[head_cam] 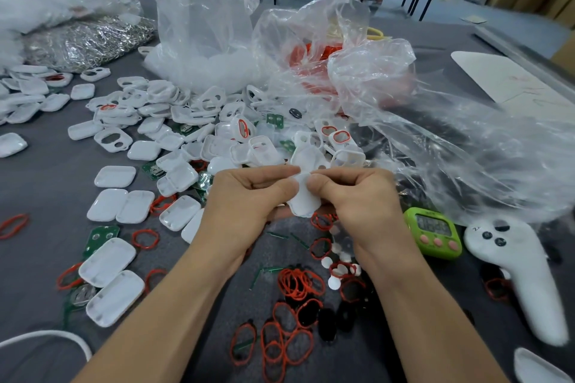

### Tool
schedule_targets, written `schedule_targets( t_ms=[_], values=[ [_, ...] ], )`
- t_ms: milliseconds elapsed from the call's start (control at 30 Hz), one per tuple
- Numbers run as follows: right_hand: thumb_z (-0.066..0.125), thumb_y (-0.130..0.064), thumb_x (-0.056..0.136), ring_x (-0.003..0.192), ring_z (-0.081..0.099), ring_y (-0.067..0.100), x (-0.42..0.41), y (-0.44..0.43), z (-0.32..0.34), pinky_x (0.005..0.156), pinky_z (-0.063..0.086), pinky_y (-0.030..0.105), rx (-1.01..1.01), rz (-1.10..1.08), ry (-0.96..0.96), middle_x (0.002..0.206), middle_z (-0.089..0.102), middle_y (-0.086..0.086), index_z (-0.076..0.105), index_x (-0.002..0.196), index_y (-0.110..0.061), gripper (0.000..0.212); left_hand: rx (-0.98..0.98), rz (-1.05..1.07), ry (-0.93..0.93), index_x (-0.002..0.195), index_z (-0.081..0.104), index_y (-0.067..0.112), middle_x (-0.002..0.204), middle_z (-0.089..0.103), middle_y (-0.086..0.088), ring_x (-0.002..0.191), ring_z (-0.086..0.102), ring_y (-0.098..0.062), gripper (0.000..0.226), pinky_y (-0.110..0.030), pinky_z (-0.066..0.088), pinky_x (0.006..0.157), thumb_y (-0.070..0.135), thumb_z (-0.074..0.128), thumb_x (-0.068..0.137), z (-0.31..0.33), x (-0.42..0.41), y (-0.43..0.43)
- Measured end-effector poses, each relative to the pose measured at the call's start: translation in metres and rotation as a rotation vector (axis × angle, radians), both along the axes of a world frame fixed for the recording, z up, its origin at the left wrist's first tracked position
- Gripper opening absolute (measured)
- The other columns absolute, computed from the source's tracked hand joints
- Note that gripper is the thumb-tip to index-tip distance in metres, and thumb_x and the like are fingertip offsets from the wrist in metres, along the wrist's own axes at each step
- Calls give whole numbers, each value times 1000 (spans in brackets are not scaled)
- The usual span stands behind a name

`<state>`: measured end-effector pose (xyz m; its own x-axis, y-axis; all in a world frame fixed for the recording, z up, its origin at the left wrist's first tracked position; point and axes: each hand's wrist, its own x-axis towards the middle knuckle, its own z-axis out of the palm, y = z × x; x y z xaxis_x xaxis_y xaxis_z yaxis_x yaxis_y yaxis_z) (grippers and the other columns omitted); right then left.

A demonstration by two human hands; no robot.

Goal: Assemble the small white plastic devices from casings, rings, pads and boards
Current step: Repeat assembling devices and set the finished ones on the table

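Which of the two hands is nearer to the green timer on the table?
Right. The right hand is just left of the green timer; the left hand is farther left, beyond the white casing both hold.

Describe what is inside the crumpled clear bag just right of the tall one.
Through the clear bag show red rings and a yellow piece near its top. Crumpled plastic blurs the rest; anything deeper cannot be told.

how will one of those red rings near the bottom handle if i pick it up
Probably floppy: the red rings lie bent into uneven ovals. Likely very light, since they are thin loops. They overlap in a heap, so lifting one may drag neighbours along.
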<state>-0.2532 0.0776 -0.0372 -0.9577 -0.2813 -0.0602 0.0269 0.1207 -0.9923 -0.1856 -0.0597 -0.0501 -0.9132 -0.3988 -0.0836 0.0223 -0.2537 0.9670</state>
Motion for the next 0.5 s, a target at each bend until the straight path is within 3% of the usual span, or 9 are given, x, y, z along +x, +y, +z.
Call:
schedule_targets(
  t_ms=[133, 333, 500],
  values=[
    [82, -30, 65, 76, 78, 21, 4, -4, -4, 80, 64, 47, 14, -41, 20, 73, 79, -3, 82, 72, -40, 12, -81, 69, -8, 95, 83, 14, 89, 80, -11, 85, 78, -32, 20, -38, 64, 76, -3, 74, 88, -3, 0, 3],
    [86, -26, 66, 70, 76, 8, 13, -7, -5, 74, 62, 34, 13, -94, 100, 69, 77, -12, 80, 72, -45, 21, -124, 104, 18, 88, 83, 15, 84, 80, -10, 77, 78, -29, 24, -31, 62, 67, -7, 74, 85, -3, 1, 4],
    [83, -22, 70, 74, 77, 18, 11, -9, -2, 75, 63, 39, -61, -49, 105, 74, 79, -3, 82, 78, -31, 13, -118, 137, 49, 86, 83, 18, 82, 79, -13, 72, 65, -30, 25, -39, 54, 71, -6, 73, 85, -1, 0, 6]
  ],
)
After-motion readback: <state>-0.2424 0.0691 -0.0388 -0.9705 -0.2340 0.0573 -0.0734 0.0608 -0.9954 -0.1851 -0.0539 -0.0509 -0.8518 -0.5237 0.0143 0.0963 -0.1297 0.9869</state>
